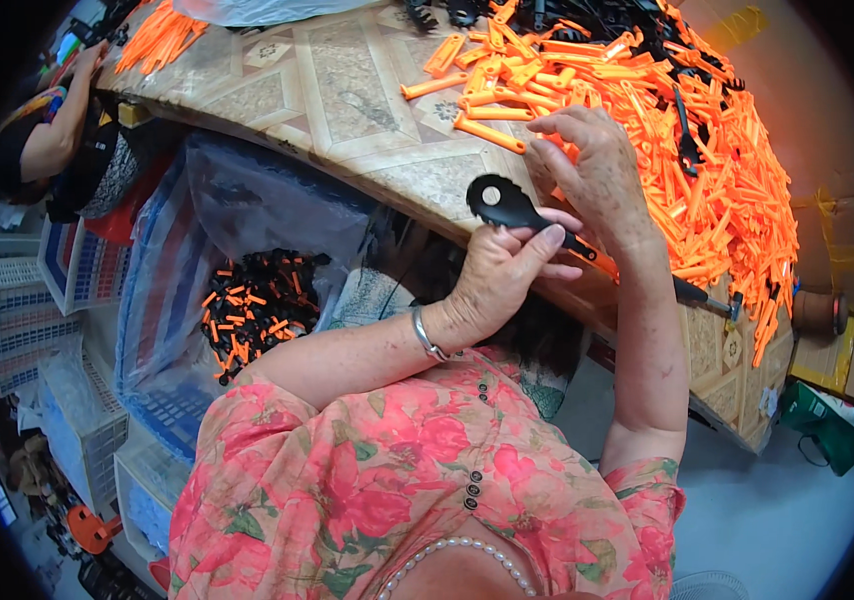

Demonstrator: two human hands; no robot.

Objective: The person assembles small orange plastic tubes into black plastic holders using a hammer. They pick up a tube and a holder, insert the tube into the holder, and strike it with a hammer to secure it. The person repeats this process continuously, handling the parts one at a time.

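Note:
My left hand (507, 268) is closed around a black pasta server (509, 207) with a toothed rim and a round hole in its head. Below the fingers, part of an orange handle (602, 262) shows in line with it. Just above and to the right, my right hand (592, 165) has its fingers curved and apart, with nothing visible in them. Its fingertips are close to a loose orange handle (490, 133) at the edge of a large heap of orange handles (687, 190). Whether they touch it I cannot tell.
The patterned table (347, 85) carries black parts (462, 12) at the back and a hammer-like tool (709, 298) at right. Below left, a lined crate (162, 385) holds black-and-orange pieces (265, 310). Another person's arm (62, 125) reaches the table's far left. Cartons (852, 235) stand at right.

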